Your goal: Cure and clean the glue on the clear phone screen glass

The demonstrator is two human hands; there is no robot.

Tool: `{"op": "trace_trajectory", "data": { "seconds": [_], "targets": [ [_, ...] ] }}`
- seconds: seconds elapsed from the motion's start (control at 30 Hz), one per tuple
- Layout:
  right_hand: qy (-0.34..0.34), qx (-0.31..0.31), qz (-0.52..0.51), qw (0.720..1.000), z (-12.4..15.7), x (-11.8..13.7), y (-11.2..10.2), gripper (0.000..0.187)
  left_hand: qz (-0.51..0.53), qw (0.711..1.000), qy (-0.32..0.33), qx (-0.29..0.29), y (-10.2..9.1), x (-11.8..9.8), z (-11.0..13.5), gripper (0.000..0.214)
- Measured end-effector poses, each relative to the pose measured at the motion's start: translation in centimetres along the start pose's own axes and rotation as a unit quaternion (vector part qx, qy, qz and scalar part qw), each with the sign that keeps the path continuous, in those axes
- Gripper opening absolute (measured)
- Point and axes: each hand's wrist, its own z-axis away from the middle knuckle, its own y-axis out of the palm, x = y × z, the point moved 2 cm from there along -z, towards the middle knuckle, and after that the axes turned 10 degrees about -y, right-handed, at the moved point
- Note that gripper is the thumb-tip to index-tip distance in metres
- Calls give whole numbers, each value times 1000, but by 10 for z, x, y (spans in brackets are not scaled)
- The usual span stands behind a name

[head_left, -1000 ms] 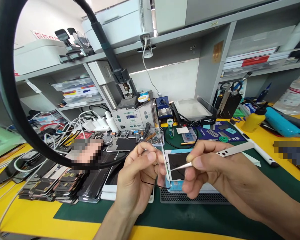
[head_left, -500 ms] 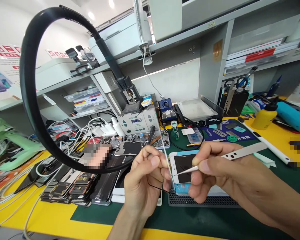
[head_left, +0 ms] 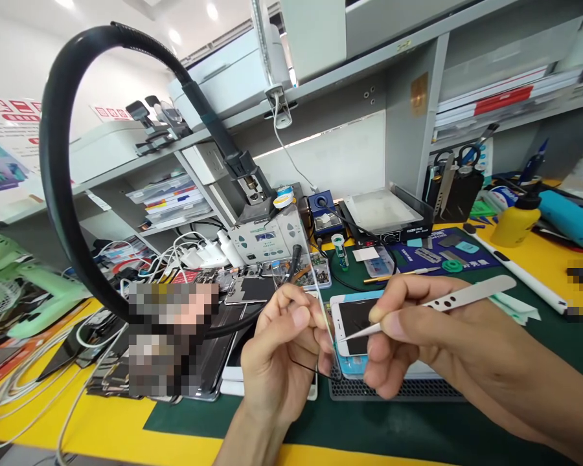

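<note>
My left hand (head_left: 284,349) is closed, its thumb and fingers pinching a thin clear sheet (head_left: 324,310) seen almost edge-on. A thin dark line curves below those fingers; whether it belongs to the sheet I cannot tell. In my right hand (head_left: 408,336) are metal tweezers (head_left: 459,296), held between thumb and fingers. Their fine tip points left and appears close to the sheet's lower edge; contact is unclear. Behind the hands a white phone (head_left: 342,327) with a dark screen lies on a light-blue piece, partly covered by my right fingers.
A black perforated pad (head_left: 369,390) lies under the phone on the green mat (head_left: 369,430). Stacked phone parts and a blurred patch are at left. A thick black hose (head_left: 53,162) loops overhead from a grey machine (head_left: 267,239). A yellow bottle (head_left: 516,220) stands at right.
The view has shifted slightly. My hands keep nearly the same pose, with the tweezer tip still close to the sheet's lower edge.
</note>
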Motion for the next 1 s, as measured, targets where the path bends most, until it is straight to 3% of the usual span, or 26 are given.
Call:
{"op": "trace_trajectory", "data": {
  "seconds": [0.43, 1.0],
  "targets": [
    [9, 10, -33, 999, 2, 0, 3, 12, 12, 999, 6, 37, -3, 2, 0, 2],
    [12, 14, -18, 1000, 2, 0, 3, 15, 14, 999, -2, 34, -4, 1, -1, 4]
  ]
}}
